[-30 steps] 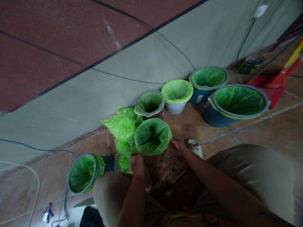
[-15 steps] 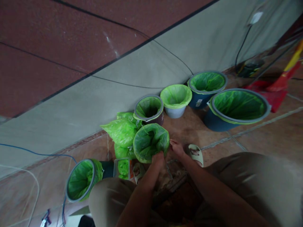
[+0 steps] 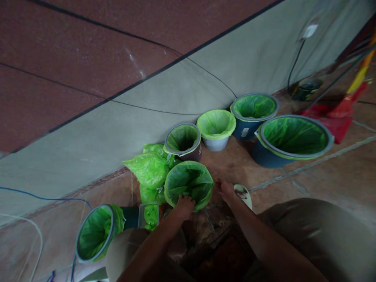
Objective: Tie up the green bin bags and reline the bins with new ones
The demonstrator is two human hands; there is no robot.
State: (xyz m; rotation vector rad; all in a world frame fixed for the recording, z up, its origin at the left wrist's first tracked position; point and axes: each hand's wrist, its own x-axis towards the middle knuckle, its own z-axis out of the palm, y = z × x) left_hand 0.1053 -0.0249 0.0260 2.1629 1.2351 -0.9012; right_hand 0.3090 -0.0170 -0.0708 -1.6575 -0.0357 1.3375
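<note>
A trash bin lined with a green bin liner (image 3: 192,178) stands before me, its mouth tilted towards me. My left hand (image 3: 185,205) is closed over the near rim, fingers bent inside against the liner. Just right of the bin is my right hand (image 3: 225,188), its fingers dark and blurred. A corner of the liner points towards that hand; whether they touch is not clear. The bin's outer body is hidden. Behind it stands a dark brown bin (image 3: 190,153), also lined. Filled green bags (image 3: 149,170) lie to its left.
Along the wall stand a lined pale bin (image 3: 216,145) and a blue bin (image 3: 243,131); a larger blue bin (image 3: 270,158) is nearer. Another lined bin (image 3: 96,233) lies tipped at left, beside a clear box (image 3: 141,215) of green bags. A red dustpan (image 3: 337,121) is far right.
My left hand has shifted left along the near rim, and its fingers now show over it. My right hand has moved slightly right, away from the bin. The liner's right edge now forms a point.
</note>
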